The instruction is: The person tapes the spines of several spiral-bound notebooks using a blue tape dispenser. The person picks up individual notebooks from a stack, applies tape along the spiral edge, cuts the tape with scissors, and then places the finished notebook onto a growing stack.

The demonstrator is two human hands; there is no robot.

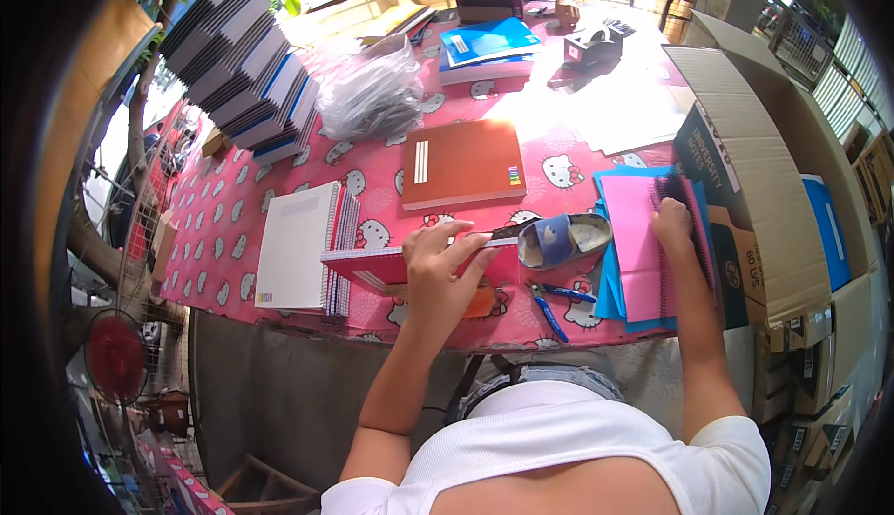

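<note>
My left hand point(438, 277) pinches a pink-red covered notebook point(372, 275) by its edge. The notebook is tilted up, seen nearly edge-on above the table. My right hand point(672, 222) is closed at the black spiral binding coils point(667, 185), which lie on pink cover sheets point(629, 236) with blue sheets point(607, 303) under them. The fingertips are partly hidden. Between my hands lie a blue slide sandal point(549, 243) and blue-handled pliers point(548, 315). A stack of white spiral notebooks point(298, 247) is left of my left hand. Beyond it lies a brown-red notebook point(466, 163).
Tall stacks of notebooks point(237, 68) stand at the far left, beside a clear plastic bag point(372, 91). Blue notebooks point(492, 42) and a black holder point(594, 47) are farther back. An open cardboard box point(768, 180) borders the right side. Another person's hand point(567, 9) rests at the far edge.
</note>
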